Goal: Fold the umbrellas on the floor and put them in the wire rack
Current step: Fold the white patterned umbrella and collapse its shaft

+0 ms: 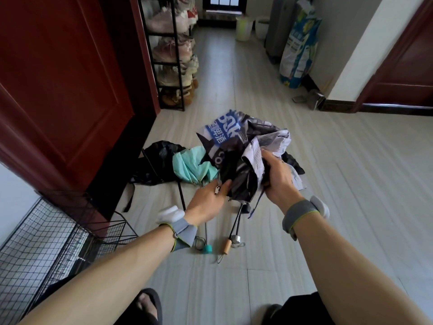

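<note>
Black wire rack [42, 242] stands at lower left, cut off by the frame. The left hand [207, 202] pinches the printed umbrella [236, 148] by its dark folds, and the right hand [278, 177] grips its bunched white cloth. White lettering on its blue panel is too crumpled to read. A teal umbrella [189, 165] and a black umbrella [159, 160] lie behind it on the floor, with a shoe rack [168, 55] beyond.

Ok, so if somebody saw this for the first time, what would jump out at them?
Probably the crumpled blue, white and black printed umbrella in the middle of the view, bunched up between the left hand and right hand above the floor. Just left of it a teal umbrella and a black umbrella lie slack on the tiles. The wire rack stands at the lower left by the red door.
</note>
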